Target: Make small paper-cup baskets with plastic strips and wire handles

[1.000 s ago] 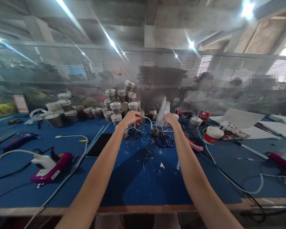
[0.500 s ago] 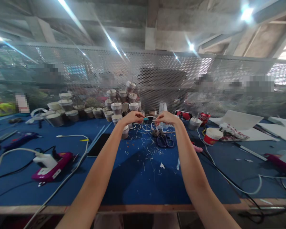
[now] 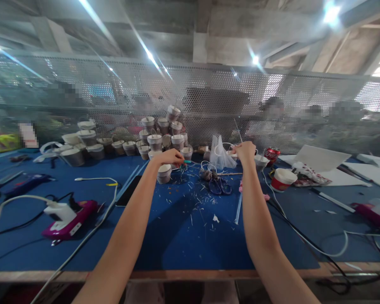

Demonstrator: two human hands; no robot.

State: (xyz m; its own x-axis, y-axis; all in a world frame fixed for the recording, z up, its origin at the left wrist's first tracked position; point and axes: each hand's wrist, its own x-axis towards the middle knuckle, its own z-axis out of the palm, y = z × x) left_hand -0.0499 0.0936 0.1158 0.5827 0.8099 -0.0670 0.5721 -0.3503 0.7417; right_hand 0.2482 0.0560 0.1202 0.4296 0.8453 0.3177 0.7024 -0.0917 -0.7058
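My left hand (image 3: 172,157) is closed in a pinch on a small teal piece (image 3: 187,161), whose exact kind I cannot make out. A grey-and-white pot (image 3: 164,174) stands just below that hand. To the right, my right hand (image 3: 245,150) is raised, its fingers closed on a thin white cord (image 3: 221,144) that bends in a loop to its left. Beneath and between the hands lie scissors with dark blue handles (image 3: 220,186), touching a grey-brown bundle (image 3: 205,174). A sheer white bundle of strands (image 3: 220,154) stands behind them.
Several pots (image 3: 155,142) are stacked at the back, before a perforated metal screen (image 3: 215,105). Left are a purple power strip (image 3: 71,221) and a black phone-like slab (image 3: 128,192). Right are a paper cup (image 3: 281,180), a red can (image 3: 272,155) and cables. White scraps (image 3: 215,218) litter the mat.
My hands have drawn apart. The right has moved right and up with the white cord; the left has shifted slightly left with the teal piece. The sheer white bundle shows more fully now.
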